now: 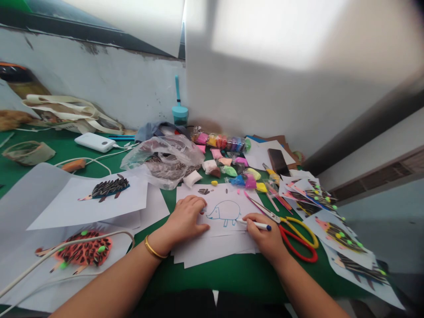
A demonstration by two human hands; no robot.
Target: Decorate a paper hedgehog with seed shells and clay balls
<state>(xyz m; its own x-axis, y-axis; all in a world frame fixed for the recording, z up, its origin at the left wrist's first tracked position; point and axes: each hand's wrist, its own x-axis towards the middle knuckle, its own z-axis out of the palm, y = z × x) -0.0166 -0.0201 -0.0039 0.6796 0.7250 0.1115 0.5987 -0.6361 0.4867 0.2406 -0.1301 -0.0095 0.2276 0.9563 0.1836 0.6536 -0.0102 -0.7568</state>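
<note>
My right hand [265, 235] grips a white marker [259, 225] with a dark blue end. Its tip touches the drawn animal's rear leg. The blue outline drawing [225, 210] shows a hedgehog with a pointed snout, an eye and short legs. It is on the top sheet of white paper [195, 227], with more sheets underneath. My left hand [188, 216] rests on the left side of that sheet, thumb apart from the fingers. A small reddish and blue bit by its fingertips is too small to name. A few sunflower seeds [203, 191] lie at the sheet's top edge.
Red-and-yellow scissors [291, 227] lie right of my right hand. Behind the paper are colored clay packets [228, 171] and a plastic bag of seeds [165, 163]. Seed-covered hedgehog pictures lie left [111, 186] and right [341, 234]. A white cable [66, 245] crosses the left side.
</note>
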